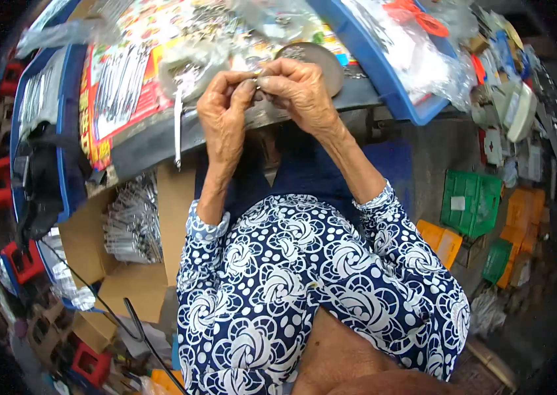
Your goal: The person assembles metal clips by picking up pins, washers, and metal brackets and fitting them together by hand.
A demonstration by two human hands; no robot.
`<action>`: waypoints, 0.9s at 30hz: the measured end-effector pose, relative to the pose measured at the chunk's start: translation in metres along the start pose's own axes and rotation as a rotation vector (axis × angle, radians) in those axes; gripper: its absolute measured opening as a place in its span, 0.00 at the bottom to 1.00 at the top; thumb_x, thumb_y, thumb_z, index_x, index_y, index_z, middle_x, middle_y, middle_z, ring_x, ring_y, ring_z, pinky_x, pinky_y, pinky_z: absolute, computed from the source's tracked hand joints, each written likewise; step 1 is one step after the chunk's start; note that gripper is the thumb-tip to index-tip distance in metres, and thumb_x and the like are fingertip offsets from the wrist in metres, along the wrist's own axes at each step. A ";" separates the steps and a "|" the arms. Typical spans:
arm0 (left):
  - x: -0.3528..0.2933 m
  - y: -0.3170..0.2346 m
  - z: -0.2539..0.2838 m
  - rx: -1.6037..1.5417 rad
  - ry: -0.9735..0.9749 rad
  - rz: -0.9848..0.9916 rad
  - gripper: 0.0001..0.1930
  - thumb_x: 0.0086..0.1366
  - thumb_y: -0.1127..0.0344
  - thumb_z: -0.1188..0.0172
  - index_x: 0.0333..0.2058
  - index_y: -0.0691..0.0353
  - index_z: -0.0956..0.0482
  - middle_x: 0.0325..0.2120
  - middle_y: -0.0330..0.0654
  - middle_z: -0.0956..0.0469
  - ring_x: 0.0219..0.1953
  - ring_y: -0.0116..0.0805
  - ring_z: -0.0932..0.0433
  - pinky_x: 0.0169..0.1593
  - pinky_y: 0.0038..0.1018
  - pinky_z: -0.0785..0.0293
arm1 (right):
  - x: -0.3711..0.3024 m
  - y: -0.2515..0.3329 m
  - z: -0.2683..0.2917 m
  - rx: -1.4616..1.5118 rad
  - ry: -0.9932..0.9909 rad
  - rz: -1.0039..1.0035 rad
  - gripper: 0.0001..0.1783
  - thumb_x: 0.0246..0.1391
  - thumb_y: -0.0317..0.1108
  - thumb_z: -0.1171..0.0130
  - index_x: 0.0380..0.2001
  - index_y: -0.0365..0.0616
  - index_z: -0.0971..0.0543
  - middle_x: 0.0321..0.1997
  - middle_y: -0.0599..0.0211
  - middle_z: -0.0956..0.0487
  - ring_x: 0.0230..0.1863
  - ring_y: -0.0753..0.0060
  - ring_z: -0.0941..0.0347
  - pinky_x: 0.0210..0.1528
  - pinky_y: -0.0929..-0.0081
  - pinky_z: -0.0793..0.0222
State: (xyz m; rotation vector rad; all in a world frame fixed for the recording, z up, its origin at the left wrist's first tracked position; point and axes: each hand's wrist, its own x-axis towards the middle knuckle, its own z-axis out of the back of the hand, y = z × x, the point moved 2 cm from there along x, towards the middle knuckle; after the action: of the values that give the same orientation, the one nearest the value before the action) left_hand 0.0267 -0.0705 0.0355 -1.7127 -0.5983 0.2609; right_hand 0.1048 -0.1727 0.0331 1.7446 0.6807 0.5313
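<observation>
Over the front edge of the worktable, my left hand [222,122] and my right hand [303,95] meet with thumbs and forefingers pinched together. Some tiny piece is between their fingertips, too small to name. Just beyond my left hand lies a clear plastic bag [206,58] with small shiny metal parts. A slim, light-coloured metal strip [178,125] sticks out over the table edge beside that hand. Partly behind my right hand is a round grey-brown dish [332,74], with small metal bits at its far side.
Many thin metal strips [120,82] lie on red and yellow printed sheets at the left. Blue trays stand on both sides, the right one [417,113] holding plastic-wrapped parts. Below the table's left end, a cardboard box [87,230] holds metal pieces [133,220]. A green crate [469,204] stands at the right.
</observation>
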 end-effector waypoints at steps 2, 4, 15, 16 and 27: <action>0.004 0.003 0.001 0.036 0.047 0.012 0.05 0.56 0.74 0.49 0.31 0.68 0.27 0.21 0.34 0.28 0.24 0.19 0.32 0.29 0.15 0.35 | -0.001 0.005 0.004 -0.019 0.006 -0.007 0.05 0.45 0.27 0.46 0.25 0.36 0.27 0.19 0.74 0.30 0.16 0.89 0.42 0.18 0.92 0.48; 0.008 0.002 -0.007 0.017 0.087 0.014 0.06 0.56 0.71 0.48 0.31 0.67 0.27 0.20 0.35 0.28 0.23 0.19 0.32 0.29 0.14 0.36 | -0.005 0.014 0.012 -0.012 -0.027 0.016 0.05 0.45 0.27 0.45 0.25 0.36 0.27 0.18 0.75 0.31 0.15 0.89 0.43 0.17 0.92 0.48; 0.058 -0.019 -0.092 0.219 0.357 -0.128 0.07 0.55 0.71 0.49 0.30 0.69 0.26 0.20 0.39 0.26 0.23 0.23 0.30 0.29 0.19 0.34 | -0.053 0.076 0.085 -0.164 -0.370 0.280 0.06 0.42 0.25 0.44 0.26 0.34 0.26 0.16 0.73 0.30 0.14 0.89 0.43 0.16 0.91 0.50; 0.065 -0.024 -0.105 0.271 0.389 -0.149 0.07 0.53 0.72 0.49 0.28 0.71 0.27 0.20 0.42 0.26 0.23 0.25 0.28 0.29 0.21 0.33 | -0.057 0.083 0.093 -0.163 -0.409 0.290 0.06 0.43 0.25 0.44 0.26 0.34 0.26 0.16 0.73 0.30 0.14 0.90 0.44 0.16 0.91 0.51; 0.164 0.029 -0.185 0.851 0.521 -0.620 0.06 0.48 0.72 0.50 0.26 0.65 0.26 0.21 0.51 0.25 0.27 0.44 0.25 0.32 0.32 0.32 | -0.052 0.094 0.139 -0.359 -0.563 0.364 0.05 0.44 0.27 0.45 0.23 0.35 0.26 0.15 0.76 0.31 0.15 0.92 0.45 0.16 0.92 0.52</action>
State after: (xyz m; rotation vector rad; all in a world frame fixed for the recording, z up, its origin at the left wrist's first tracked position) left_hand 0.2607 -0.1448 0.0745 -0.6718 -0.4919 -0.3357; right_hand 0.1749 -0.3242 0.0868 1.5710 -0.1273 0.3497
